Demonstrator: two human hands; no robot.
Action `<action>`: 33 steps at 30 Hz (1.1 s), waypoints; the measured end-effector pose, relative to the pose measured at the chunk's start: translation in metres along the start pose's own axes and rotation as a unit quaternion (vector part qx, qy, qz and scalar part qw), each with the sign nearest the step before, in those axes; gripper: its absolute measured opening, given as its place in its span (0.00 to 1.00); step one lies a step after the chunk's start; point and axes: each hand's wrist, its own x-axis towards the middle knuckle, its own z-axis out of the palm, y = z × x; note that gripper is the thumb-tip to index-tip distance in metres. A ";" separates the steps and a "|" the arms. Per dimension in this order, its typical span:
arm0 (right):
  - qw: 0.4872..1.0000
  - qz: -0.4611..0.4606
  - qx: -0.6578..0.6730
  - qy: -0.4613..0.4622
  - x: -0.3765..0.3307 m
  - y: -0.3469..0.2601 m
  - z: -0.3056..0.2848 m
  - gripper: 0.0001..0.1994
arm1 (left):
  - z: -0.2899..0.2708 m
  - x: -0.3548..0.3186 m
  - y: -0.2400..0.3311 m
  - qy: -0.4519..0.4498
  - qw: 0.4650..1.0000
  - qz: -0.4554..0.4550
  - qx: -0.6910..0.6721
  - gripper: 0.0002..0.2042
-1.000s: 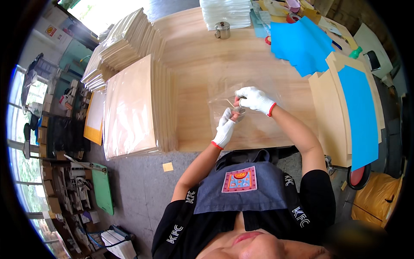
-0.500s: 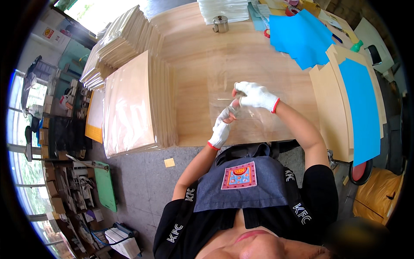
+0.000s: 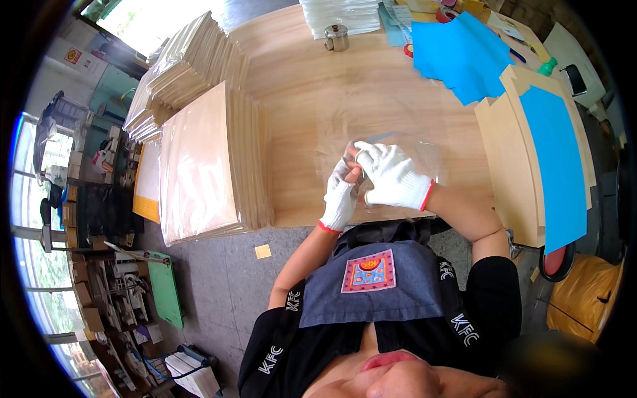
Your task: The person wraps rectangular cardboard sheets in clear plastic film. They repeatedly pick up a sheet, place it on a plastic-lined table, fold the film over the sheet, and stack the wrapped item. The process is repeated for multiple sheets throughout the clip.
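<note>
A clear plastic bag [image 3: 426, 154] lies in front of me on the table, partly covered by my hands. My left hand [image 3: 339, 197], in a white glove with bare fingertips and a red cuff, is closed at the bag's near left part. Wearing a matching glove, my right hand [image 3: 396, 176] lies over the bag with its fingers bent in against the left fingertips. Both hands appear to pinch the thin film between them; the exact grip is hidden by the fingers.
Film-wrapped stacks of tan boards [image 3: 199, 159] stand on the left. At the right, blue sheets [image 3: 464, 56] lie near a tan cardboard box [image 3: 507, 172] with a blue sheet [image 3: 554, 159] over it. A metal cup [image 3: 337, 38] and a white stack [image 3: 342, 16] are at the back.
My right hand has come down and nearer, turning its back upward beside the left fingers. My left hand has shifted slightly left. More of the bag shows flat on the table.
</note>
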 end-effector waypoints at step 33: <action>0.348 0.170 0.810 0.440 0.017 0.053 0.021 0.22 | 0.159 0.139 0.112 -0.222 0.538 0.329 0.743 0.22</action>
